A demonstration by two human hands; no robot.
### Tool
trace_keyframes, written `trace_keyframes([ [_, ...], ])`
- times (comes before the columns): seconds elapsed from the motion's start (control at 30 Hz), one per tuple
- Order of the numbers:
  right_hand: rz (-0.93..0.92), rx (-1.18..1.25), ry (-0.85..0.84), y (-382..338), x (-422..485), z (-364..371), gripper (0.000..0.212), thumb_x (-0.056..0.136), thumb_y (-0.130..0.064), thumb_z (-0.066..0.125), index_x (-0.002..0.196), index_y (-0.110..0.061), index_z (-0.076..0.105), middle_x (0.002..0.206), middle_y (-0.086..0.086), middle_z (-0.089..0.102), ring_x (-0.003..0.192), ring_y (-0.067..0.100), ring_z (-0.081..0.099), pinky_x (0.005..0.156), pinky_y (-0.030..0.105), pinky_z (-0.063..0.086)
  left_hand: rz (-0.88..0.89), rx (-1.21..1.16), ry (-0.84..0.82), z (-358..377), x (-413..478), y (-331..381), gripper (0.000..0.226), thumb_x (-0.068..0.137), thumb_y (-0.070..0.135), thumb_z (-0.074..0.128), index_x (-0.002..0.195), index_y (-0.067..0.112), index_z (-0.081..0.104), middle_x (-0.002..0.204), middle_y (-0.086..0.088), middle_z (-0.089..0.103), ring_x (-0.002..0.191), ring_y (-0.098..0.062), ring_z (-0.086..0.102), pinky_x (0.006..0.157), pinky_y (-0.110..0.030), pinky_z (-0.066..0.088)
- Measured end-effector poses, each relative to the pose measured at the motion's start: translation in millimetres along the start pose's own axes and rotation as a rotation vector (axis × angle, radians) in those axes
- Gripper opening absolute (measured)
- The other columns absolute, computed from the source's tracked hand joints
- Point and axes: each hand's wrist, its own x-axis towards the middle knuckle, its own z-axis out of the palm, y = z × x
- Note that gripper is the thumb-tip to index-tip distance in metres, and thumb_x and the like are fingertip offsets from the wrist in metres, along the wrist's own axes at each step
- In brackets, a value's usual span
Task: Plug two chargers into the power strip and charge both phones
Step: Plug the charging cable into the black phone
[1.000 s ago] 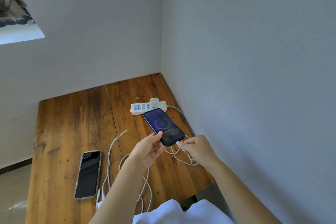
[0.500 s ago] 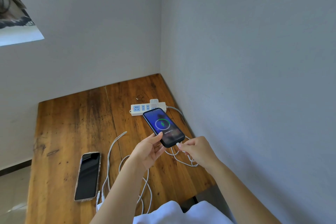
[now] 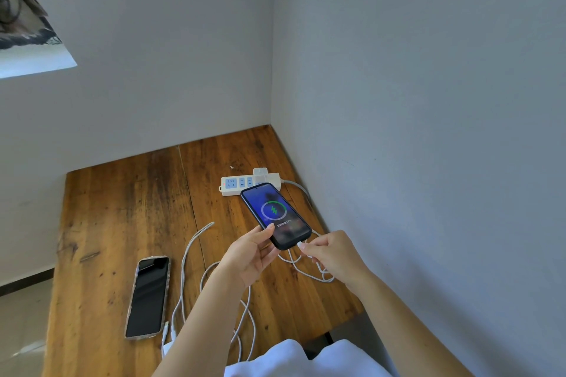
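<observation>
One phone (image 3: 275, 215) charging, left hand (image 3: 249, 257) gripping it, right hand (image 3: 332, 255) pinching cable plug (image 3: 299, 244). Next: second phone (image 3: 148, 297), 8 o'clock, needs loose cable (image 3: 183, 269).

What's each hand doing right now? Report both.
Left hand: closed, holding the lit phone.
Right hand: pinching the white cable at the phone's bottom end.

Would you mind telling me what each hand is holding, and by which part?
The left hand grips the lit phone by its lower left edge; the right hand pinches the white cable's plug at the phone's bottom port.
</observation>
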Motion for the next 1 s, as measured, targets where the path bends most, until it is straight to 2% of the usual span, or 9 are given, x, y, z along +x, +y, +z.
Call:
trace_keyframes([
  [0.23,0.004,-0.006,0.003,2.2,0.3,-0.4,0.024,0.086,-0.033,0.065,0.075,-0.014,0.075,0.065,-0.008,0.065,0.069,0.012,0.063,0.078,0.029,0.052,0.003,0.008,0.012,1.1,0.6,-1.5,0.038,0.085,0.018,0.067,0.121,0.015,0.056,0.112,-0.015,0.068,0.091,-0.024,0.070,0.048,-0.024,0.056],
  [0.4,0.011,-0.014,0.000,3.5,0.6,-0.9,0.023,0.086,-0.034,0.065,0.075,-0.016,0.075,0.068,-0.008,0.066,0.073,0.013,0.063,0.079,0.029,0.051,0.006,0.011,0.011,0.8,0.6,-2.7,0.035,0.085,0.018,0.066,0.119,0.015,0.056,0.110,-0.015,0.068,0.087,-0.024,0.071,0.048,-0.023,0.056],
  [0.6,0.021,-0.010,-0.014,5.1,0.9,-0.8,0.024,0.086,-0.034,0.065,0.080,-0.013,0.075,0.072,-0.006,0.067,0.075,0.013,0.064,0.065,0.018,0.046,0.007,0.015,-0.004,-2.4,2.6,-4.6,0.031,0.086,0.016,0.066,0.116,0.015,0.058,0.105,-0.014,0.071,0.083,-0.021,0.073,0.049,-0.024,0.056],
  [0.87,0.040,0.016,-0.048,8.8,-0.6,-1.4,0.025,0.084,-0.032,0.067,0.076,-0.010,0.075,0.066,-0.005,0.068,0.068,0.008,0.063,0.058,0.018,0.043,-0.011,0.045,-0.030,-5.8,5.0,-7.3,0.031,0.088,0.014,0.063,0.119,0.013,0.058,0.102,-0.015,0.074,0.087,-0.020,0.070,0.051,-0.023,0.057],
  [1.0,0.035,-0.005,-0.065,13.8,2.5,-1.8,0.031,0.085,-0.036,0.066,0.077,-0.006,0.074,0.072,0.009,0.070,0.063,0.012,0.060,0.056,0.020,0.046,-0.020,0.057,-0.021,-7.3,9.3,-8.4,0.035,0.088,0.014,0.063,0.123,0.013,0.056,0.108,-0.016,0.072,0.090,-0.021,0.069,0.054,-0.023,0.057],
])
